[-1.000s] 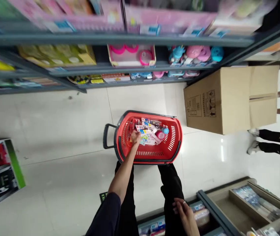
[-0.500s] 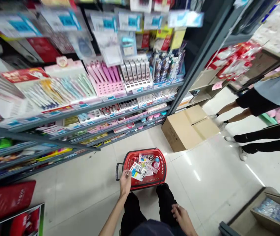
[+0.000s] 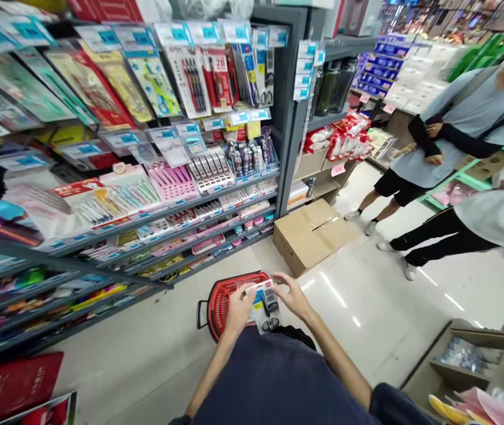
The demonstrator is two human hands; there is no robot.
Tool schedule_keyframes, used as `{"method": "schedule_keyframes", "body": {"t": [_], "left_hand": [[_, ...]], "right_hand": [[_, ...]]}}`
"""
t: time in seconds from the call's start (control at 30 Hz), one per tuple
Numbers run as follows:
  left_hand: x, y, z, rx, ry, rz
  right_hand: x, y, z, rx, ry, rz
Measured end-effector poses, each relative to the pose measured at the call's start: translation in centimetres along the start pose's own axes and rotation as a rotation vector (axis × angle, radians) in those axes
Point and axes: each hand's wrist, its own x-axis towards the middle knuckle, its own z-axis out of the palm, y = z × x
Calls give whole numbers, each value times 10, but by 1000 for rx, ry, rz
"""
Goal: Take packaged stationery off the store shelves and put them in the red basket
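Both of my hands hold a packaged pair of scissors point(image 3: 270, 321) in front of my body. Its card has white, blue and yellow parts, and the black blades and handles show through clear plastic. My left hand point(image 3: 239, 308) pinches the upper left edge of the pack. At the upper right corner, the fingers of my right hand point(image 3: 293, 296) are closed on it. Below the pack, the red shopping basket point(image 3: 222, 292) stands on the floor, its black handle point(image 3: 200, 314) hanging out to the left. My arms and the pack hide most of what lies inside the basket.
A shelf rack point(image 3: 167, 206) of pens and hanging stationery runs along the left and front. A cardboard box point(image 3: 309, 230) sits on the floor at its end. Two people stand at right, one in a light blue shirt point(image 3: 451, 112). A bin point(image 3: 438, 378) is at lower right.
The scissors pack has come up from just over the basket towards my body. My right hand has moved from beside my knee onto the pack. The view has tilted up.
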Motion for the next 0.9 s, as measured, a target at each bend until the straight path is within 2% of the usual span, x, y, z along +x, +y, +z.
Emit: {"method": "schedule_keyframes", "body": {"t": [0.07,0.13,0.2,0.3,0.43,0.57,0.73,0.83,0.9], "left_hand": [[-11,14,2,-29,-55,37],[-26,21,-4,-65,-68,54],[-42,21,-15,-76,-41,63],[-62,15,-31,-70,22,66],[-68,23,-43,-104,78,59],[-49,49,-40,-126,41,82],[-5,68,-11,-156,-64,130],[29,85,9,-110,-160,150],[57,101,21,-30,-154,191]], "right_hand": [[-9,-13,7,62,-14,34],[-22,-18,20,132,-16,86],[-34,-19,35,194,-39,102],[-41,-17,55,251,-143,94],[-32,-29,66,261,-177,71],[-17,-50,54,235,-140,-1],[6,-65,10,163,-68,-88],[36,-71,-16,179,-52,-114],[65,-77,-34,201,-59,-137]]}}
